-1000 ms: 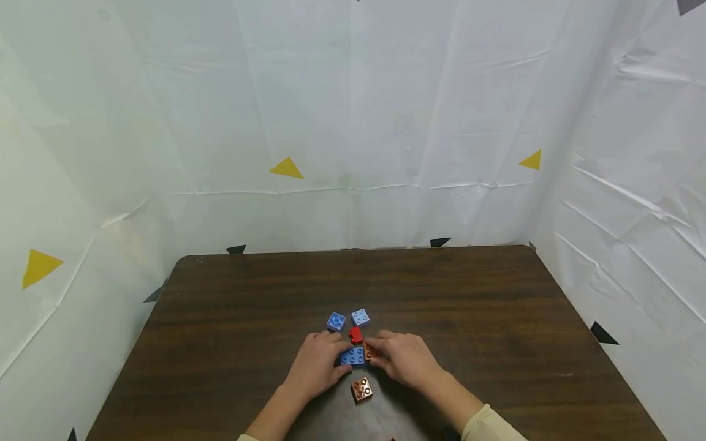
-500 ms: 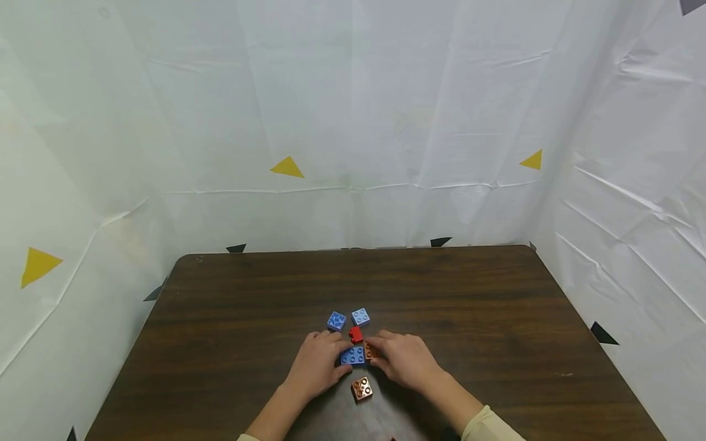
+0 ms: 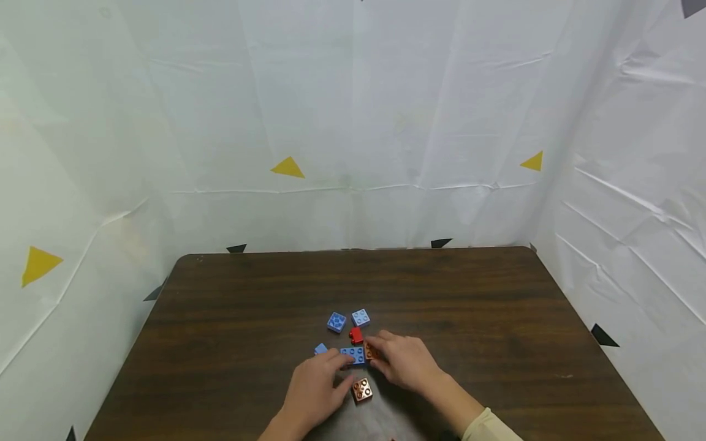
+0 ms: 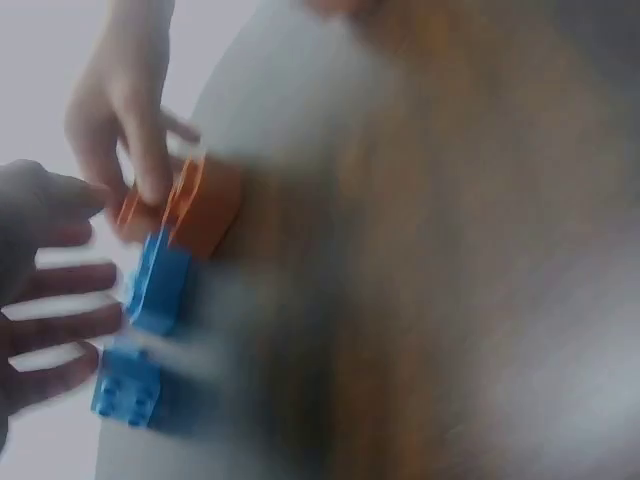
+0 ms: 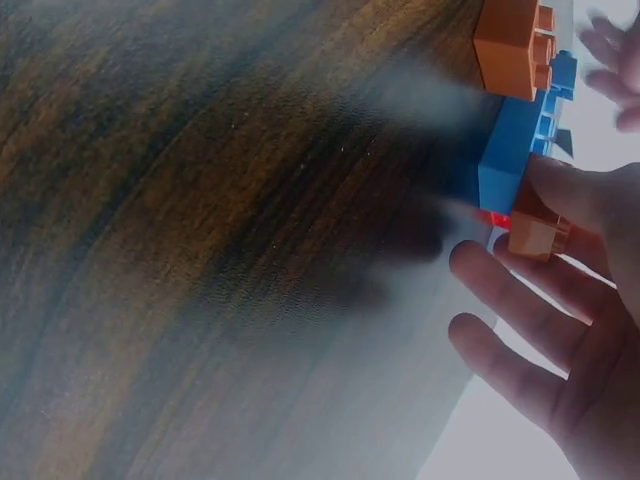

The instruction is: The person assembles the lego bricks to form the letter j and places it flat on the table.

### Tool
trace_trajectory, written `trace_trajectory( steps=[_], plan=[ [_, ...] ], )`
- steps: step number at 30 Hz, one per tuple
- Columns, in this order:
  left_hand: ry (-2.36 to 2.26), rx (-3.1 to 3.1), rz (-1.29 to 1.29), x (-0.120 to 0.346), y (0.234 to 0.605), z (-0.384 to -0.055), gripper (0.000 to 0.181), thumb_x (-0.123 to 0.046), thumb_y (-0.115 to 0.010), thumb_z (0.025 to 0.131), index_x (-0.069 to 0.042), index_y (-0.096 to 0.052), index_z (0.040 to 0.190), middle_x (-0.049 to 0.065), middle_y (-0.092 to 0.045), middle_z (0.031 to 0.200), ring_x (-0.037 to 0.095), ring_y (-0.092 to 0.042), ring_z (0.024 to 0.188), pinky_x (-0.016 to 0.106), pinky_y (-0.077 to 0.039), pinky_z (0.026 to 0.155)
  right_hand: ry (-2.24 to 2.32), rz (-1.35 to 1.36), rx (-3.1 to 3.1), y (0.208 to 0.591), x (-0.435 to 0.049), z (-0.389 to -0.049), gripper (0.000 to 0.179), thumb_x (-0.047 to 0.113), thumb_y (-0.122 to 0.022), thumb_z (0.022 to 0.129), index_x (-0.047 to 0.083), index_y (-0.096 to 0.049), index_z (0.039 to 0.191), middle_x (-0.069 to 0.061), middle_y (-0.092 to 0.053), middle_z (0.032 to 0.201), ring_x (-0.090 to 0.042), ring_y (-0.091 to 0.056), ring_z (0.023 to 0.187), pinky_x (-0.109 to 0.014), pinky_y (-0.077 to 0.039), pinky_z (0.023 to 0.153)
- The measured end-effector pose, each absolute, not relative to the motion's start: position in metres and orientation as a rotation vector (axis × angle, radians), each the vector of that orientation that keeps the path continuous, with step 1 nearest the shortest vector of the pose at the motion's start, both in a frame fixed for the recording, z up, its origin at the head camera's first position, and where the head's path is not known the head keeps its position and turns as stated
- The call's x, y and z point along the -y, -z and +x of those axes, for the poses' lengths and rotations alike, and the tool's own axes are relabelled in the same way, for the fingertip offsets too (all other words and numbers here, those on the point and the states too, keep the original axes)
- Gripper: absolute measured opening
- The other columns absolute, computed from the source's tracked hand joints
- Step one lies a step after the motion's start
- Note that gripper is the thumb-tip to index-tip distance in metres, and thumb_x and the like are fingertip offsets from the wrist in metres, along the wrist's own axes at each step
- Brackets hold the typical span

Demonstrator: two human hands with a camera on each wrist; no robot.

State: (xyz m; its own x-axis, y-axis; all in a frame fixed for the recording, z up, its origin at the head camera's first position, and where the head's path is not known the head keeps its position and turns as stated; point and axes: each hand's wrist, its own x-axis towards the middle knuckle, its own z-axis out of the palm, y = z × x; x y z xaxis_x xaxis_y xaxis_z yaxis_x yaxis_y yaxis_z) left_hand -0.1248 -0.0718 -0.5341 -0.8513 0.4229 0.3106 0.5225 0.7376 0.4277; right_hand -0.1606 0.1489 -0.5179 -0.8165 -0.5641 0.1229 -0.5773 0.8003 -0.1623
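Note:
In the head view my right hand (image 3: 405,361) pinches a small orange brick (image 5: 533,215) between thumb and fingers, against the right end of a longer blue brick (image 3: 355,352). My left hand (image 3: 315,386) has loose, parted fingers and holds nothing; one fingertip overlaps the blue brick in the head view. Its thumb lies close to a loose copper-orange brick (image 3: 361,390), nearer the person. A small blue brick (image 3: 321,348) shows just beyond the left knuckles. The left wrist view is blurred.
Behind the long blue brick lie a small red piece (image 3: 356,335), a patterned blue brick (image 3: 336,322) and a light blue brick (image 3: 361,316). They are on a dark wood table (image 3: 469,294), with white sheeting (image 3: 353,122) behind and at both sides.
My left hand has let go of the long blue brick and drawn back toward the person, uncovering the small blue brick. The right hand holds the orange brick in the same place.

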Motion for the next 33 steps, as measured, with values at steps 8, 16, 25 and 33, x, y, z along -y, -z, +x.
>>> trace_trajectory(
  steps=[8,16,25,33],
  plan=[
    [0.744,2.971,-0.59,0.057,0.546,-0.105,0.055,-0.063,-0.074,0.076,-0.019,-0.073,0.109,-0.009,-0.062,0.092,0.006,-0.056,0.075,0.034,-0.047,0.061,-0.393,0.863,2.941,0.512,-0.153,-0.15,0.066,0.039,-0.074,0.086,0.015,-0.051,0.143,-0.001,-0.058,0.123,-0.006,-0.056,0.07,-0.029,-0.045,0.054],
    [0.621,2.945,-0.661,0.056,0.556,-0.107,0.043,-0.057,-0.08,0.072,-0.026,-0.072,0.099,-0.012,-0.051,0.083,0.006,-0.052,0.07,0.03,-0.042,0.054,-0.574,0.884,2.975,0.505,-0.169,-0.128,0.031,0.037,-0.073,0.088,0.021,-0.067,0.114,0.011,-0.058,0.098,-0.001,-0.051,0.07,-0.024,-0.042,0.055],
    [0.702,2.964,-0.5,0.088,0.556,-0.112,0.036,-0.048,-0.083,0.072,-0.027,-0.071,0.1,-0.015,-0.052,0.084,0.003,-0.045,0.068,0.027,-0.04,0.055,-1.143,1.286,3.204,0.512,-0.181,-0.101,0.031,0.048,-0.071,0.087,0.029,-0.071,0.112,0.019,-0.059,0.095,0.001,-0.054,0.077,-0.022,-0.047,0.067],
    [0.694,2.888,-0.446,0.112,0.559,-0.132,0.035,-0.042,-0.085,0.072,-0.03,-0.071,0.101,-0.017,-0.061,0.095,0.006,-0.05,0.084,0.03,-0.047,0.065,-1.204,1.468,3.202,0.523,-0.18,-0.091,0.028,0.042,-0.065,0.092,0.032,-0.07,0.117,0.02,-0.057,0.097,0.004,-0.052,0.076,-0.019,-0.046,0.065]
  ],
)
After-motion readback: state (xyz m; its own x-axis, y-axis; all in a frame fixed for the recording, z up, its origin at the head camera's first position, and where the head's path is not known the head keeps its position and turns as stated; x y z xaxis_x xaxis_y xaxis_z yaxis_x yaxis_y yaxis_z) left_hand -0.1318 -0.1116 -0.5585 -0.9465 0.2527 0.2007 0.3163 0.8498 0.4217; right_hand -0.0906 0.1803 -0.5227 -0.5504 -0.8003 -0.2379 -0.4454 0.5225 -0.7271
